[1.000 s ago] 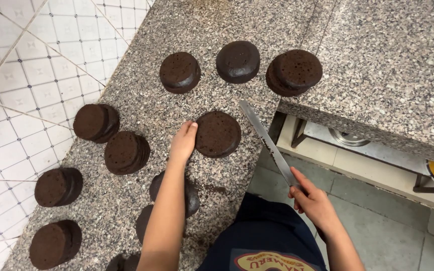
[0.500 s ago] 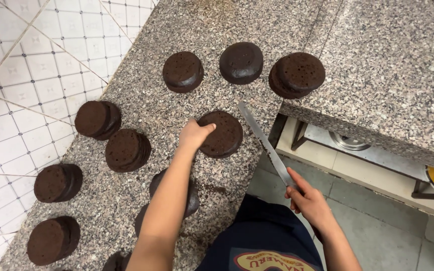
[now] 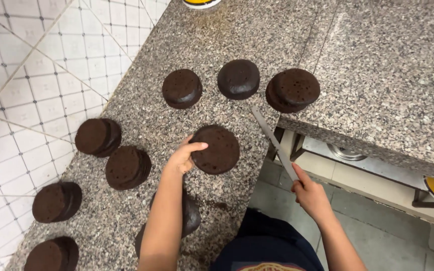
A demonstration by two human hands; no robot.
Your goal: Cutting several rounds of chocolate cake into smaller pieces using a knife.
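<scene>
- Near the counter's front edge, a round dark chocolate cake layer lies flat on the speckled granite counter; the left hand touches its left rim, thumb laid over the top edge and fingers curled against the side, so it grips the cake lightly rather than lifting it.
- Off to the right, out past the counter edge, the right hand is closed round the handle of a long knife; the blade's long axis runs up and to the left, its tip close to the cake's upper right side but apart from it.
- The left hand is plainly the nearer to the cake; the knife comes at it from the opposite side.
- Other dark cakes lie well apart: three in a row beyond, several stacked along the tiled wall.
- Against half a second ago, the left thumb has moved further onto the cake's top, and the knife keeps much the same slant.
</scene>
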